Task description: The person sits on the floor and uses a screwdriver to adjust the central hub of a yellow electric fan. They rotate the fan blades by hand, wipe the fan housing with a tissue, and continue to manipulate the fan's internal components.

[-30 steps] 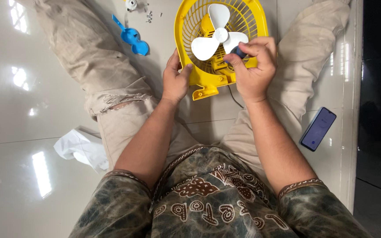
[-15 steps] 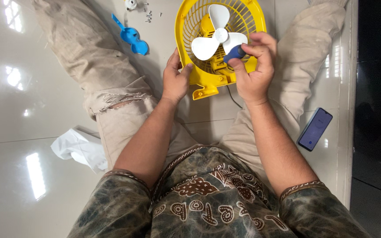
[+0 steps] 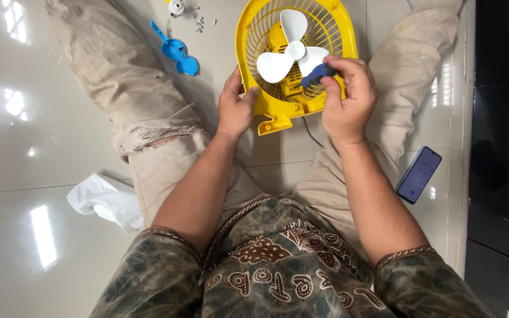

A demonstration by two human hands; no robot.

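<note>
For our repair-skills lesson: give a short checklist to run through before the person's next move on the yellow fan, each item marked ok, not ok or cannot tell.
1. Left hand steadies the yellow fan by its lower left edge: ok.
2. Right hand grips the blue tool: ok.
3. Tool tip seated on a fastener: cannot tell, hidden behind the white blades.
4. Loose screws kept together on the floor: ok.
5. Phone clear of the work: ok.
6. Fan unplugged: cannot tell.

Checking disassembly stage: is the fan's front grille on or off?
Off. The white blades lie bare in the yellow fan housing, only the rear grille behind them.
</note>
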